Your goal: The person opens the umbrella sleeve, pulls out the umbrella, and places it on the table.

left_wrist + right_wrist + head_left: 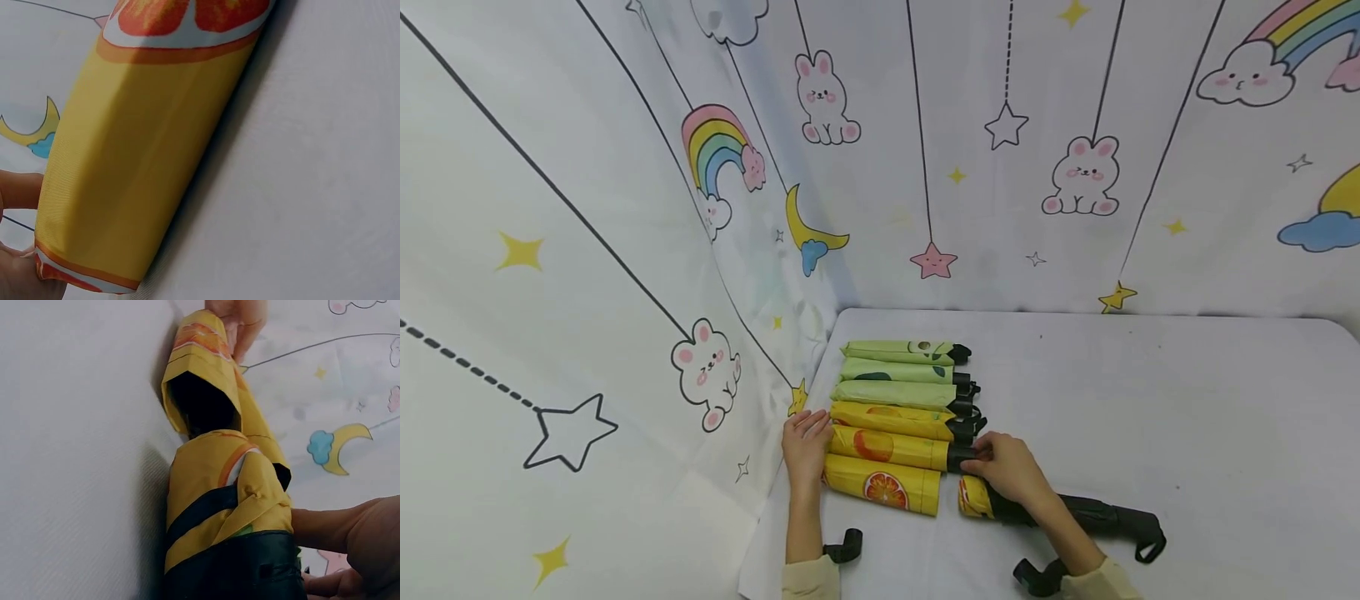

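Note:
A row of folded umbrellas lies on the white table. The lower ones are yellow, among them a yellow umbrella [887, 447] with an orange print and black end. Nearest me lies a yellow sleeve [883, 486] printed with an orange slice; its open mouth faces right in the right wrist view. My left hand [807, 446] rests against the row's left ends, fingers fairly straight. My right hand [1009, 471] pinches the black end of the orange-print umbrella. Beneath my right forearm is a yellow-and-black umbrella [1097, 515], partly covered by it.
Several light green umbrellas [895, 371] lie behind the yellow ones, black ends to the right. A white curtain [880, 208] with cartoon prints hangs along the table's left and far sides. Black wrist mounts [846, 547] stick out beside both forearms.

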A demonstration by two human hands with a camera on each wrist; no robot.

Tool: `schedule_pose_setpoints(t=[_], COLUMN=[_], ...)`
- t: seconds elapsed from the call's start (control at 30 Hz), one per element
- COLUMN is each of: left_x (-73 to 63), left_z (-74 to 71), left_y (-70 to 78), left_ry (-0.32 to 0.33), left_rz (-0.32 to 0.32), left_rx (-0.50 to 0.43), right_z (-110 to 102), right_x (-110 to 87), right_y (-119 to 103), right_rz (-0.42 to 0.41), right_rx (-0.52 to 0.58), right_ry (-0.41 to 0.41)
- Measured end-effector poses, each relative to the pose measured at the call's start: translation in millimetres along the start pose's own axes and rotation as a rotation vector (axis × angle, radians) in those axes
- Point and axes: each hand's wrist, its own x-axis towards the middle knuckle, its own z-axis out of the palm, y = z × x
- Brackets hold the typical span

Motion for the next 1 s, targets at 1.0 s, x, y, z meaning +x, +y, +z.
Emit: schedule_pose_setpoints(t=[1.0], left_x=[0.4], left_z=[-0.2], left_y=[-3.3], left_ry=[0.020], left_rz=[-0.036], left_rx=[-0.011], right_z=[-2.2], right_x=[-1.4], right_y=[-2.0], right_rz=[0.116], right_rx=[0.679], right_ry=[-0.079])
